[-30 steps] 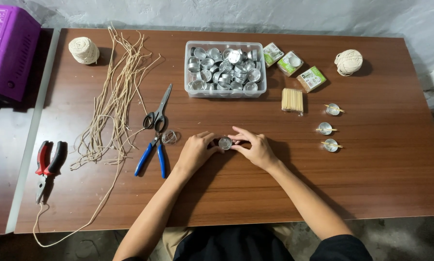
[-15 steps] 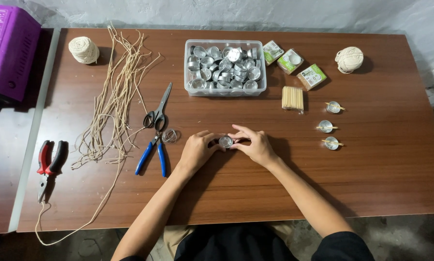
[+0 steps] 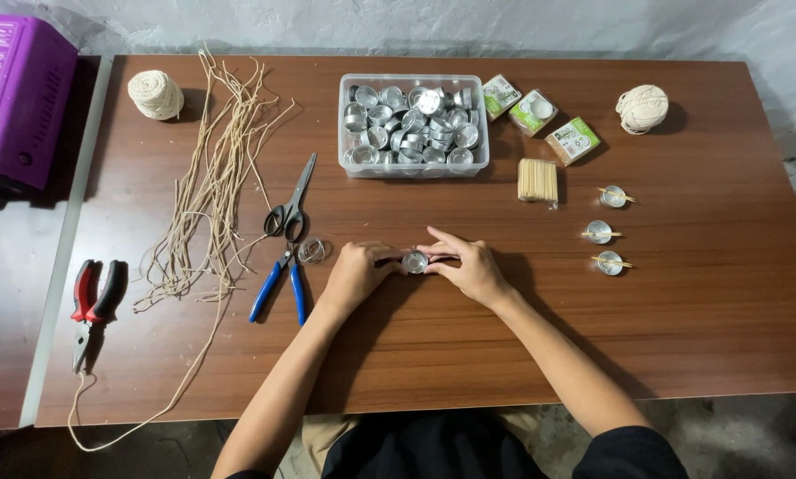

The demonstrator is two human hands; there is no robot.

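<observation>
Both of my hands meet at the middle of the brown table (image 3: 699, 346) around one small round metal cup (image 3: 415, 262). My left hand (image 3: 355, 274) pinches it from the left, my right hand (image 3: 467, 264) from the right with fingers stretched over a thin stick across the cup. Three similar cups with sticks across them (image 3: 607, 232) stand in a column to the right. A clear tub of several empty metal cups (image 3: 414, 125) sits behind my hands.
Scissors (image 3: 290, 213), blue-handled pliers (image 3: 278, 282) and a small clear lid (image 3: 312, 252) lie left of my hands. Cut cords (image 3: 204, 191), red pliers (image 3: 92, 297), two twine balls (image 3: 156, 94) (image 3: 642, 108), a stick bundle (image 3: 537, 180), small green boxes (image 3: 533, 113), a purple case (image 3: 18, 102).
</observation>
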